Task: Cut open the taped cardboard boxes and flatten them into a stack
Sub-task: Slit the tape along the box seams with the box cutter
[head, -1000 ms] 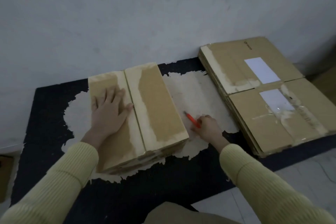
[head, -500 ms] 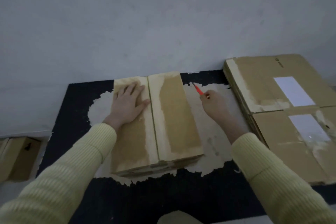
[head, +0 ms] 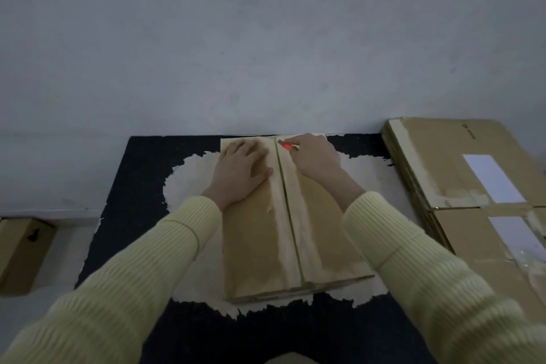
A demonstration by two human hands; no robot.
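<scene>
A closed cardboard box [head: 263, 248] lies on a black mat, its two top flaps meeting at a centre seam that runs away from me. My left hand [head: 240, 173] rests flat on the far part of the left flap, fingers spread. My right hand [head: 314, 161] grips a small red utility knife [head: 286, 146]. The knife's tip sits at the far end of the seam. Flattened cardboard boxes [head: 443, 168] form a stack to the right of the mat, with white labels on top.
The black mat [head: 139, 186] carries a worn pale patch under the box. A grey wall stands right behind the mat. A small cardboard box [head: 20, 251] sits on the floor at the left edge.
My right hand has carried the knife from beside the box, over its right flap, to the far end of the seam. The left hand has stayed pressed on the left flap.
</scene>
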